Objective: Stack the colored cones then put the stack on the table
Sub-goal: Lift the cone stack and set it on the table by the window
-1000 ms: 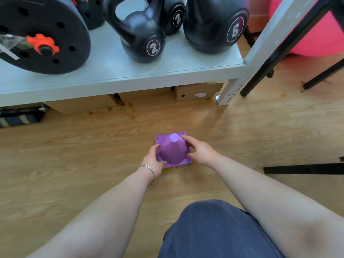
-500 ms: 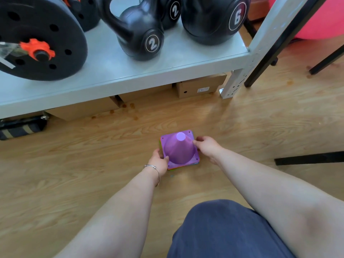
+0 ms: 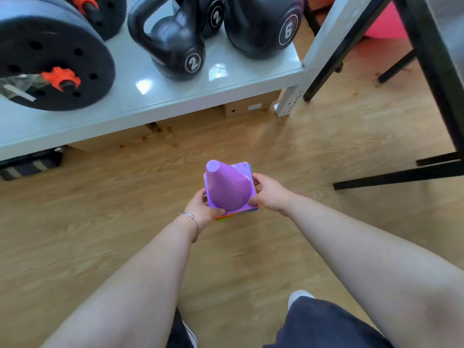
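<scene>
A stack of colored cones (image 3: 227, 188) with a purple cone on top is held above the wooden floor, tipped so its tip points up and to the left. Orange, green and blue base edges show under the purple base. My left hand (image 3: 204, 209) grips the near-left corner of the bases, thumb on top. On the right edge of the bases my right hand (image 3: 267, 190) is closed. A bracelet sits on my left wrist.
A low grey shelf (image 3: 226, 79) ahead carries black kettlebells (image 3: 175, 46) and a weight plate (image 3: 47, 61), with cardboard boxes (image 3: 251, 106) beneath. Black metal legs (image 3: 426, 71) stand at the right. A pink ball (image 3: 386, 23) lies behind them. My knees are at the bottom.
The cone stack has been lifted off the floor and tilted, both hands now gripping its bases. The view has risen and shifted.
</scene>
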Motion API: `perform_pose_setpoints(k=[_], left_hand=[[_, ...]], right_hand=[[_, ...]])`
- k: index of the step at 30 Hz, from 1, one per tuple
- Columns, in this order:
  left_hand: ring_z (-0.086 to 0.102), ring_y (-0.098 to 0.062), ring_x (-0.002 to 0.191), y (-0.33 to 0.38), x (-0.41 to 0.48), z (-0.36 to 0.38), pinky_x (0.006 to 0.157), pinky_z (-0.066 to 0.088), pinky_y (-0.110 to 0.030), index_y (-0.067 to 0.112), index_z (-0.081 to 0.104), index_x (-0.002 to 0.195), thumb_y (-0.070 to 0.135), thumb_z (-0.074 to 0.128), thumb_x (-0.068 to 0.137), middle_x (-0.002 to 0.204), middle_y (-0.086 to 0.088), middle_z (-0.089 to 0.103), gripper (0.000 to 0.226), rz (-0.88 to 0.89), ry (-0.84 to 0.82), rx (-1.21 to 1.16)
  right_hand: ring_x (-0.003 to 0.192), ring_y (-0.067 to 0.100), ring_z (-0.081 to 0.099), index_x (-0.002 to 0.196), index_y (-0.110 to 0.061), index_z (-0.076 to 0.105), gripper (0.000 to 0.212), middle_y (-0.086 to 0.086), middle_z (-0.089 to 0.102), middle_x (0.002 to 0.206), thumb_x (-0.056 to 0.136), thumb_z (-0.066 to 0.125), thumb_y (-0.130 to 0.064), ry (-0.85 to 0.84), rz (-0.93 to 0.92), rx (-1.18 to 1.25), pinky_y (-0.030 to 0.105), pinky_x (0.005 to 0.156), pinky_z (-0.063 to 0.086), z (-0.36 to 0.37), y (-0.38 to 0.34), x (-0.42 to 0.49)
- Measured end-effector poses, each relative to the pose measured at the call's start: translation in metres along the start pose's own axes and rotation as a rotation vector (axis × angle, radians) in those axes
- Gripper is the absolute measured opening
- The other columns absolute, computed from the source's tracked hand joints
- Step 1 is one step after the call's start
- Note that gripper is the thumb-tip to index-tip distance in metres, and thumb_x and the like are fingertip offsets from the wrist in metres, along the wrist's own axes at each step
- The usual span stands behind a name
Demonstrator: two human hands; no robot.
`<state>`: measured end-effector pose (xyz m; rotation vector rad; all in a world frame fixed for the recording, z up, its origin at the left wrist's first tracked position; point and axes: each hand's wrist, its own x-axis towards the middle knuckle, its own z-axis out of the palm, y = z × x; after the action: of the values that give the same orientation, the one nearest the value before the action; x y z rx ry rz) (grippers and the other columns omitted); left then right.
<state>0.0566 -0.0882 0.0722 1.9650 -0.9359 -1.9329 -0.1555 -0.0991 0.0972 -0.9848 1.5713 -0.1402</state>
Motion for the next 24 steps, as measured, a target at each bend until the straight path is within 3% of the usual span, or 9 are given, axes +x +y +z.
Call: perform_pose_setpoints(k=[4,8,11,15,20,24], left_hand=[[0.062,-0.019,0.112,0.032,-0.071,-0.013,0.095,0.052,-0.037,0.021,0.049,0.135,0.004,0.08,0.062,0.126,0.001,0.061,0.081,0.01,-0.064,0.054],[0.064,-0.013,0.095,0.078,-0.15,-0.015,0.073,0.05,-0.022,0.026,0.056,0.125,-0.008,0.064,0.073,0.107,0.009,0.069,0.063,0.043,-0.039,0.118],[0.06,-0.012,0.077,0.114,-0.205,-0.009,0.062,0.046,-0.021,0.026,0.061,0.115,-0.015,0.049,0.074,0.091,0.011,0.068,0.059,0.066,-0.013,0.128],[0.064,-0.014,0.086,0.16,-0.268,-0.011,0.072,0.051,-0.03,0.025,0.062,0.114,-0.017,0.045,0.07,0.094,0.008,0.071,0.064,0.114,0.006,0.166],[0.06,-0.017,0.085,0.226,-0.37,-0.019,0.072,0.05,-0.03,0.012,0.065,0.109,-0.017,0.055,0.07,0.097,-0.003,0.067,0.05,0.178,0.01,0.127],[0.063,-0.015,0.091,0.262,-0.447,-0.026,0.079,0.052,-0.029,0.016,0.063,0.113,0.0,0.075,0.067,0.099,0.004,0.07,0.05,0.25,0.026,0.192]], right_hand=[[0.103,0.033,0.065,0.123,-0.011,0.059,0.054,0.013,0.066,0.112,0.071,0.065,0.003,0.03,-0.049,-0.06,0.049,0.088,0.056,-0.012,-0.038,-0.073],[0.109,0.031,0.058,0.129,-0.018,0.054,0.055,0.014,0.052,0.117,0.076,0.065,-0.004,0.04,-0.069,-0.091,0.046,0.093,0.052,-0.032,-0.076,-0.145],[0.11,0.032,0.057,0.131,-0.017,0.049,0.055,0.016,0.051,0.117,0.079,0.066,-0.009,0.085,-0.089,-0.117,0.042,0.096,0.049,-0.048,-0.104,-0.197],[0.11,0.031,0.057,0.136,-0.018,0.046,0.061,0.013,0.05,0.123,0.079,0.065,-0.009,0.125,-0.118,-0.132,0.042,0.097,0.049,-0.076,-0.142,-0.263],[0.111,0.029,0.057,0.14,-0.022,0.042,0.071,0.011,0.05,0.126,0.076,0.07,-0.014,0.127,-0.171,-0.141,0.043,0.098,0.05,-0.109,-0.198,-0.349],[0.11,0.026,0.059,0.145,-0.035,0.035,0.086,0.008,0.051,0.126,0.069,0.074,-0.017,0.131,-0.263,-0.124,0.041,0.097,0.051,-0.131,-0.239,-0.416]])
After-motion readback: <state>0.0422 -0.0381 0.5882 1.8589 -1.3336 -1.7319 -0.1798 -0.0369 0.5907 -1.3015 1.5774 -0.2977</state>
